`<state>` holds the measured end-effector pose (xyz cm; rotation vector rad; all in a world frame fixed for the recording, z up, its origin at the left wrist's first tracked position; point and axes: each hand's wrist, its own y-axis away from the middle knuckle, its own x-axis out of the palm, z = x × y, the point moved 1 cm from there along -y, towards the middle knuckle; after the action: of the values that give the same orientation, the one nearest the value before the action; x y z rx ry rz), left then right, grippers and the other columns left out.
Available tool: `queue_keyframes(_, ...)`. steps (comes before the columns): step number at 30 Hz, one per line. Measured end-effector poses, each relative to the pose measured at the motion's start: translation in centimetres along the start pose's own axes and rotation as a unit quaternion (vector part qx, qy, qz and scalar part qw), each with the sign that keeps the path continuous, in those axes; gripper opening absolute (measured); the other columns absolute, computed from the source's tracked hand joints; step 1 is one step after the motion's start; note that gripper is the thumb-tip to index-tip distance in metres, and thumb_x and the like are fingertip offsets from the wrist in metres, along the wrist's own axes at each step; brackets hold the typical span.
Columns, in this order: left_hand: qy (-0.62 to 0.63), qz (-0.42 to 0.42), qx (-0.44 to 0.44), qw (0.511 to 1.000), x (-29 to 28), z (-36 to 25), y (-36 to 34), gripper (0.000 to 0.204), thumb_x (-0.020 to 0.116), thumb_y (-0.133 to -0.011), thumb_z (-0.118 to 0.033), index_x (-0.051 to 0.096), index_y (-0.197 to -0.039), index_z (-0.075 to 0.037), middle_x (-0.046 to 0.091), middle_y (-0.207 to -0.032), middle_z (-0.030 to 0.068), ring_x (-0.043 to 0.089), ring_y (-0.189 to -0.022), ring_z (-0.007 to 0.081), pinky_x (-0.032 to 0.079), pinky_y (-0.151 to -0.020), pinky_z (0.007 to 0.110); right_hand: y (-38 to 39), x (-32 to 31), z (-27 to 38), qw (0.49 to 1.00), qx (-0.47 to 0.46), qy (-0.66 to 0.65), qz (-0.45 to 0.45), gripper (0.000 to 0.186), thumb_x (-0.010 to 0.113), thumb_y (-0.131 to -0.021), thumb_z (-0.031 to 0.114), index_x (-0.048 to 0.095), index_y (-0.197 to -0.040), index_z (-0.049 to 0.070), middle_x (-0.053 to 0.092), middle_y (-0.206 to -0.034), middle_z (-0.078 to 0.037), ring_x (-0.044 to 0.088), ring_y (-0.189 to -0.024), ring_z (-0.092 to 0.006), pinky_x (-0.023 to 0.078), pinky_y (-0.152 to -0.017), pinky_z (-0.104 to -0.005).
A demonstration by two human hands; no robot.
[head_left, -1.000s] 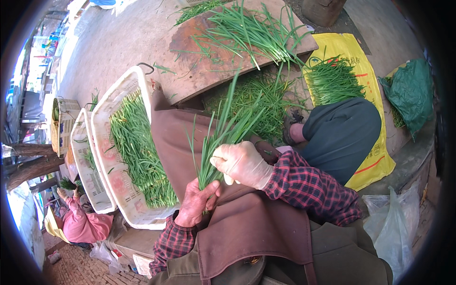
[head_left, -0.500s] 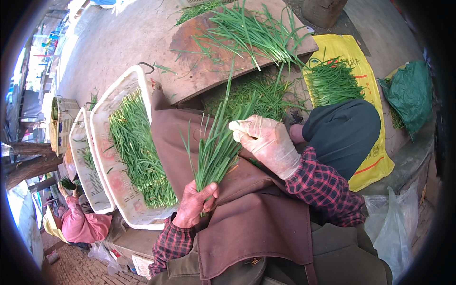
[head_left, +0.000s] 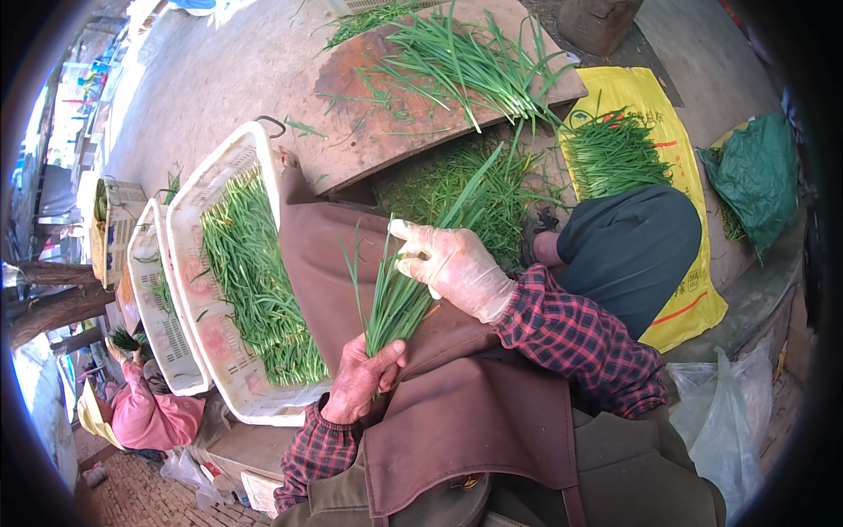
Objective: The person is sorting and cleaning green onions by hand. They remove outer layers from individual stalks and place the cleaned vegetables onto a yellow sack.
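Note:
My bare left hand (head_left: pixel 362 379) is closed round the lower ends of a bunch of garlic chives (head_left: pixel 395 312), whose leaves fan upward above my lap. Over the upper part of that bunch lies my right hand (head_left: pixel 461 268) in a thin pale glove, its fingers apart and pointing left. It covers part of the leaves, and some long tips show beyond it. Whether a single leaf is caught under its fingers is hidden. A brown apron (head_left: pixel 474 422) covers my lap beneath both hands.
Left of my lap stands a white plastic crate (head_left: pixel 180 263) of chives. Ahead, a board (head_left: pixel 351 140) bears loose chives, with trimmings (head_left: pixel 500 211) below it. More chives (head_left: pixel 615 154) lie on a yellow sack (head_left: pixel 694 220). A person in pink (head_left: pixel 158 413) sits far left.
My right hand has moved left, from beside the bunch to over its leaves, and its fingers have spread. My left hand stays in place, still holding the chives.

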<state>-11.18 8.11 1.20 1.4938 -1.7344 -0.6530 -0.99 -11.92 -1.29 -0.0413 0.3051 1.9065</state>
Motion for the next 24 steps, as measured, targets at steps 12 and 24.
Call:
queue_keyframes(12,0.034,0.008,-0.007,0.999,0.1,-0.4,0.0,0.017,0.064,-0.098,-0.016,0.06,-0.087,-0.005,0.057,-0.07,-0.0003,0.041,-0.047,0.0044,0.035,-0.042,0.022,-0.7,-2.5,0.9,0.924,0.018,-0.337,-0.178,0.024,0.06,-0.093,-0.002,0.064,-0.116,-0.002,0.073,-0.092,-0.011,0.053,-0.056,-0.005,0.043,-0.051,-0.0194)
queue_keyframes(24,0.021,-0.03,0.042,0.998,0.5,0.0,-0.9,0.011,0.066,-0.096,-0.012,0.059,-0.093,-0.004,0.06,-0.074,0.0016,0.043,-0.046,0.0046,0.035,-0.04,0.021,1.9,-0.6,0.6,0.963,0.168,-0.209,0.002,0.024,0.07,-0.093,0.025,0.069,-0.085,0.003,0.065,-0.066,-0.002,0.054,-0.049,-0.0078,0.043,-0.047,-0.0258)
